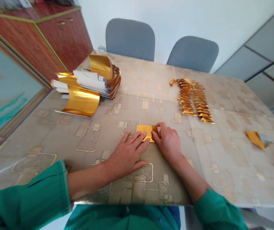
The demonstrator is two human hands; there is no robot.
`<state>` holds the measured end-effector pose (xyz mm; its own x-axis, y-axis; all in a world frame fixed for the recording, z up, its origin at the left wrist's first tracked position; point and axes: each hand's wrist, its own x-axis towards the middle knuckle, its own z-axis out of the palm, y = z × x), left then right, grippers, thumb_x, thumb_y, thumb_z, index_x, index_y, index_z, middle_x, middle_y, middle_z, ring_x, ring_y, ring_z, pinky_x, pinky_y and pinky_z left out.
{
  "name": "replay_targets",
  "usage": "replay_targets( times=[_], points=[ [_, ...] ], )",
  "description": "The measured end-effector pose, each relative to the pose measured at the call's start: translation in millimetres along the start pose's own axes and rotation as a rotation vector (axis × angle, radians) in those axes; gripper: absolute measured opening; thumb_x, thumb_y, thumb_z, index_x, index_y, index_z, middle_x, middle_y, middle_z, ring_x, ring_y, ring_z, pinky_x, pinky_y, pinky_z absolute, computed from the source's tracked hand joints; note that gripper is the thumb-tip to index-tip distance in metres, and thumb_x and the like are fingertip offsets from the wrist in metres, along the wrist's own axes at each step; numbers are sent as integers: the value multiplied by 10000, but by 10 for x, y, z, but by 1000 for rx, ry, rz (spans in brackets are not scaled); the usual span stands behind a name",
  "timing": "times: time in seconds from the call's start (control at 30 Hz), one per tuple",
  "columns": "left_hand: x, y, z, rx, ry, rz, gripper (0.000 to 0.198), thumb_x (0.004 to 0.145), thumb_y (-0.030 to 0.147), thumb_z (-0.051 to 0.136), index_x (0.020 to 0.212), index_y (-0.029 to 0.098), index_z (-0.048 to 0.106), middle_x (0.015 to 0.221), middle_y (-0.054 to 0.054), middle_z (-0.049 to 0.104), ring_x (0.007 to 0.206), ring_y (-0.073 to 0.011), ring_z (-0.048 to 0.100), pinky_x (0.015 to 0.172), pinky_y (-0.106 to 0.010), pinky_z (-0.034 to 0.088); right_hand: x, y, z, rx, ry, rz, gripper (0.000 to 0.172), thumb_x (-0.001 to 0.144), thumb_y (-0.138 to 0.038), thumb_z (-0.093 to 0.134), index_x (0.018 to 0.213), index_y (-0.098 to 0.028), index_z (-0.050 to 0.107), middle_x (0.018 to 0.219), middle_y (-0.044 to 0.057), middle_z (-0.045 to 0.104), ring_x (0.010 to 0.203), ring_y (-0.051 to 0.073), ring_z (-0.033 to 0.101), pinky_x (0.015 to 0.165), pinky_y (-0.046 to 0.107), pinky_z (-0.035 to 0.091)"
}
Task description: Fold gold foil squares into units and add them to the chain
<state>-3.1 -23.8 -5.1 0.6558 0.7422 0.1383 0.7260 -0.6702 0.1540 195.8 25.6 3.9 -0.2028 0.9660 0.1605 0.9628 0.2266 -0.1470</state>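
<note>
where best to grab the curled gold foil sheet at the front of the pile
Probably pinch the curled gold foil sheet at its right edge, coming from the open tabletop side with the left hand. That edge stands free and faces the hand, while the sheet's left end runs in beside the white rolled sheets, so lifting there should disturb them least.

A small folded rectangle of gold foil paper [144,132] lies flat, shiny side up.
</note>
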Motion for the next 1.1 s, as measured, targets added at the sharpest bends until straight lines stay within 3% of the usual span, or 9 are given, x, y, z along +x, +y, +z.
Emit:
replay_targets(
  times=[0.23,0.37,0.57,0.77,0.93,1.1],
  points=[
    [16,-5,-25,-5,-28,-1,673,920,628,530,1448,216,467,1553,-158,386,1411,-333,374,1152,-563,226,-56,-6,-15,-10,167,-120,279,938,-225,499,1207,-167,545,963,85,694,908,251,587,757,348,349],
    [23,-6,-29,0,-25,4,681,924,620,528,1460,208,452,1545,-170,396,1408,-337,377,1143,-584,236,-172,-49,5,29,117,-184,263,944,-235,501,1195,-172,543,1019,89,703,921,249,584,805,359,333],
    [19,-52,-46,-20,-1,18,630,921,595,556,1434,236,486,1537,-144,419,1399,-318,405,1161,-581,214,-256,25,48,92,83,-67,228,913,-233,521,1128,-172,562,924,74,713,868,234,606,796,350,303],
    [-57,-281,-75,-17,-53,121,557,983,507,507,1486,292,406,1575,-87,372,1447,-240,359,1205,-511,151,-244,36,16,134,27,-26,201,893,-214,535,1088,-182,574,873,54,699,883,235,603,808,349,295],
    [-131,-452,-133,26,-43,152,532,981,507,511,1474,324,427,1564,-64,397,1467,-249,323,1211,-508,135,-236,15,-6,133,1,-8,169,884,-198,545,1049,-187,580,934,52,706,905,232,601,803,345,285],
    [-147,-494,-175,83,-21,174,481,984,499,511,1433,330,481,1541,-45,436,1470,-260,313,1207,-538,124,-233,22,-32,123,-1,-7,175,871,-160,532,1035,-196,582,927,44,711,881,220,592,760,337,279]
  ],
)
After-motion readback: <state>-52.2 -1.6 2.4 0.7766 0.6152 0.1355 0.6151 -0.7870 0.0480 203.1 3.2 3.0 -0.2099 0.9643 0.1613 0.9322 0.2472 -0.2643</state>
